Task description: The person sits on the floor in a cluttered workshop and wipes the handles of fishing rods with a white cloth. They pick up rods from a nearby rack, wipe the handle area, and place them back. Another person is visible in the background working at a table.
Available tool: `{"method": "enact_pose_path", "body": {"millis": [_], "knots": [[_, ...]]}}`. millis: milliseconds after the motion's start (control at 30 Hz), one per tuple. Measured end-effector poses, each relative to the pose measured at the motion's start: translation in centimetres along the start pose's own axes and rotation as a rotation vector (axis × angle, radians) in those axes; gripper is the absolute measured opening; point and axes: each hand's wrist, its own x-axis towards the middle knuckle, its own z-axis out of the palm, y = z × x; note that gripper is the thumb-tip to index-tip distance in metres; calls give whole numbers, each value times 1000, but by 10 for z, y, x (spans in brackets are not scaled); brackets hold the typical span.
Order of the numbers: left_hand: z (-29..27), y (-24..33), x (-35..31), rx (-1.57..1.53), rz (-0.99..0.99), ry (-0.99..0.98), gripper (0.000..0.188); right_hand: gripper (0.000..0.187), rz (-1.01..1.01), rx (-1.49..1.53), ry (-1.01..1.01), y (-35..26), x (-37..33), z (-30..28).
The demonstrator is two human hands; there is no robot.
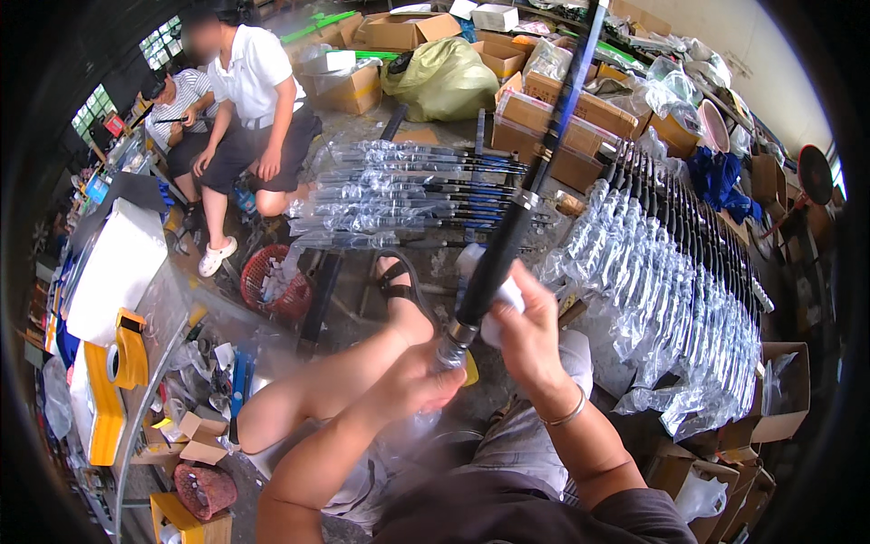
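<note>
A fishing rod [500, 249] with a black grip and a blue shaft slants up and to the right in front of me. My left hand [419, 385] is closed round its lower end, where clear plastic [450, 354] shows. Higher up, my right hand [530, 335] wears a bracelet and has its fingers curled against the black grip. Between those fingers and the grip is a white, soft-looking piece [494, 325], perhaps cloth; part of it is hidden behind the rod.
Plastic-wrapped rods lie in a row on the right [671, 299] and in a stack ahead [390, 195]. A red basket [276, 281] stands left of my foot. Two people sit at the far left. A table [172, 317] edges my left; cardboard boxes [571, 113] fill the back.
</note>
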Motion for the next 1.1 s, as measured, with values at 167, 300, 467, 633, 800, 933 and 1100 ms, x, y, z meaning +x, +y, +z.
{"method": "enact_pose_path", "body": {"millis": [167, 300, 467, 633, 800, 933, 1100], "knots": [[-9, -5, 1, 250, 60, 311, 14, 36, -25, -98, 27, -8, -6, -18], [-5, -11, 10, 424, 216, 424, 15, 41, -556, -663, 55, -41, 26, -20], [-12, -23, 13, 679, 361, 484, 13, 47, -788, -1129, -3, -39, 36, -7], [-10, -26, 12, 633, 294, 529, 10, 35, -776, -1163, -380, -17, 8, -8], [-8, -24, 14, 712, 277, 528, 22, 40, -865, -1188, 22, -61, 48, -29], [-9, -24, 8, 773, 241, 513, 24, 42, -962, -1395, -43, -77, 73, -26], [-12, -51, 13, 779, 233, 464, 28, 47, -959, -1447, 64, -73, 75, -44]]}}
